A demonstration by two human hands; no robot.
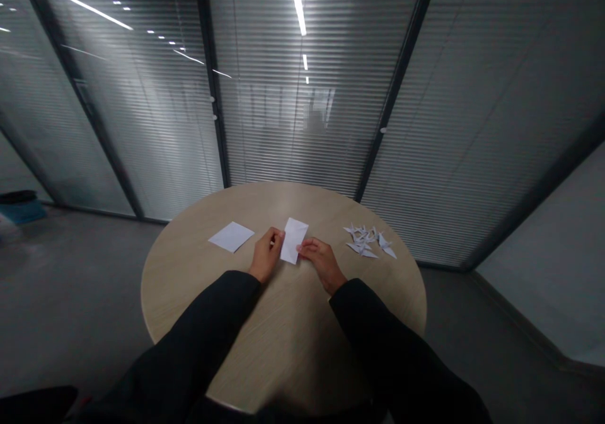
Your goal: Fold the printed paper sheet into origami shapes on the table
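Note:
A white sheet of paper (293, 238), folded to a narrow rectangle, is held between my two hands above the middle of the round table. My left hand (267, 252) has its fingers curled in a pinch at the sheet's left edge. On the other side, my right hand (321, 260) grips the sheet's right edge between thumb and fingers. Left of my hands lies a flat white paper (232, 236). Several small folded paper cranes (363, 240) lie in a loose pile to the right, with pointed tips sticking out.
The round wooden table (283, 194) stands before glass panels with blinds (302, 134) just past its far edge. A blue bin (21, 208) with a dark rim is on the floor at the far left. A pale wall (558, 260) rises at the right.

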